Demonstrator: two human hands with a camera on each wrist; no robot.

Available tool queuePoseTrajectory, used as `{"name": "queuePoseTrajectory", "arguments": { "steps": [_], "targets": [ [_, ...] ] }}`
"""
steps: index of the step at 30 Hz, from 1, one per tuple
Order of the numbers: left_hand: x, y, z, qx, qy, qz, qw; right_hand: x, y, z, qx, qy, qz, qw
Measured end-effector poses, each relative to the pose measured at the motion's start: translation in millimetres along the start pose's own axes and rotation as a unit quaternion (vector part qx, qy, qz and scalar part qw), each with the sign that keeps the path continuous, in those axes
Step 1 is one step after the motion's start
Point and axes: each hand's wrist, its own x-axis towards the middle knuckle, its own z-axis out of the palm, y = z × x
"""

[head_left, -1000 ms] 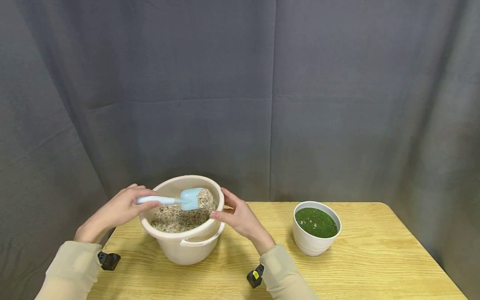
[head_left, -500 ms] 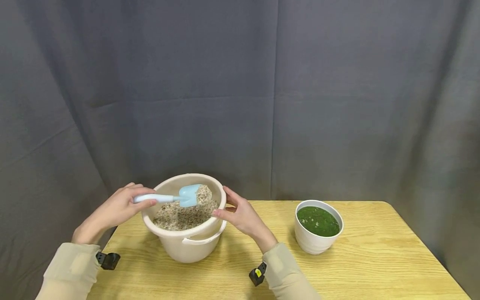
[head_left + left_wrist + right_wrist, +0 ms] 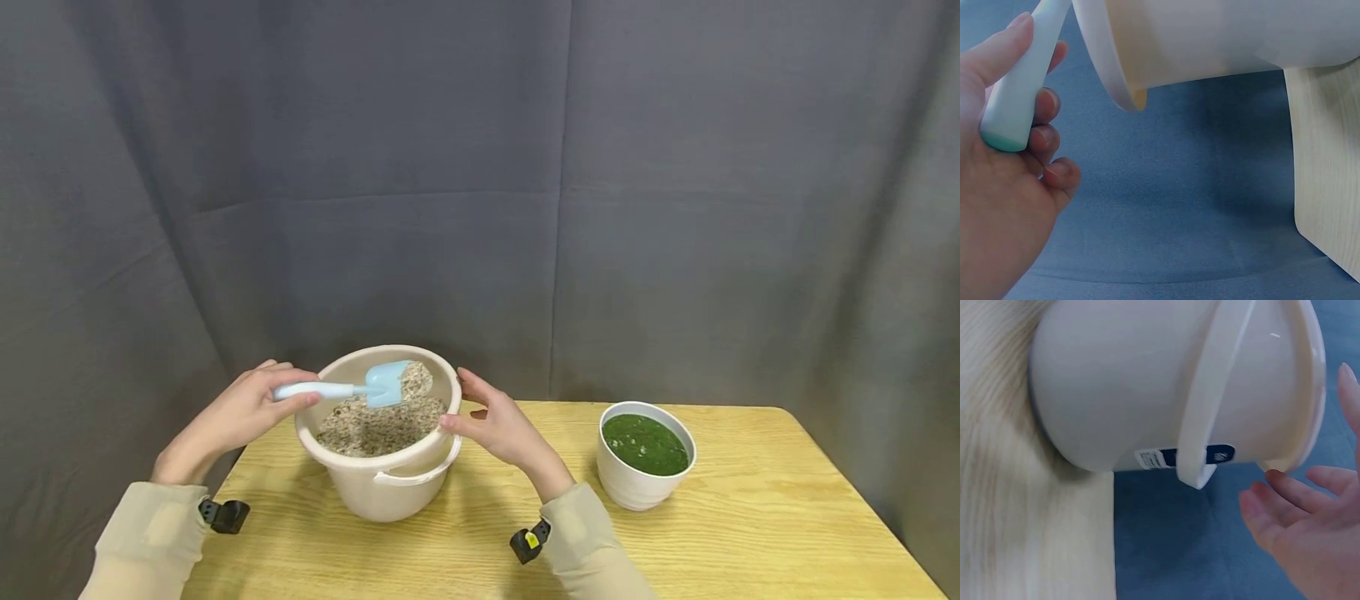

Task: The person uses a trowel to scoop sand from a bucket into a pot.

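My left hand (image 3: 242,410) grips the pale handle of a light blue hand trowel (image 3: 386,384), its fingers wrapped round the handle's end in the left wrist view. A heap of pale, grainy material (image 3: 417,379) rides on the trowel's blade, held above the contents of a cream bucket (image 3: 393,500). More of the same speckled grains (image 3: 382,429) fill the lower part of the bucket. At the bucket's right rim, my right hand (image 3: 513,431) is spread, thumb toward the front; in the right wrist view its fingertips (image 3: 1280,479) lie right at the rim.
A white pot (image 3: 636,490) filled with something green (image 3: 647,444), with a few pale specks on top, stands right of the bucket on the wooden table (image 3: 765,517). The bucket's white handle (image 3: 420,477) hangs in front. Grey curtain (image 3: 450,250) encloses the table's back and sides.
The whole scene shifts slightly right as the head view turns. The loaded trowel has risen a little over the grains. Both hands keep their places at trowel and rim.
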Motion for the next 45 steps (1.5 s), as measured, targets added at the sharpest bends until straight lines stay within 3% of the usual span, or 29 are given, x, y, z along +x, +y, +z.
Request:
{"name": "queuePoseTrajectory", "arguments": {
  "steps": [8,14,23,33,45],
  "targets": [
    [1.4,5.3,1.9,-0.001,0.003,-0.011,0.9999,-14.6,-8.0,-22.3,-0.069,0.028,-0.008,0.9972],
    [3.9,10.8,4.1,-0.007,0.002,-0.007,0.9999,-30.5,-10.4,-46.2,-0.093,0.054,-0.016,0.9941],
    [8.9,22.8,6.3,-0.013,0.001,0.012,0.9998,-70.8,-11.3,-93.3,-0.129,0.079,-0.03,0.988],
    [17.3,32.5,14.0,-0.026,-0.013,0.013,0.9995,-124.9,14.0,-152.2,-0.231,0.136,0.005,0.9633],
    [30.2,44.6,25.7,-0.031,-0.022,0.022,0.999,-171.2,45.4,-201.2,-0.256,0.15,0.091,0.9506]
  ]
}}
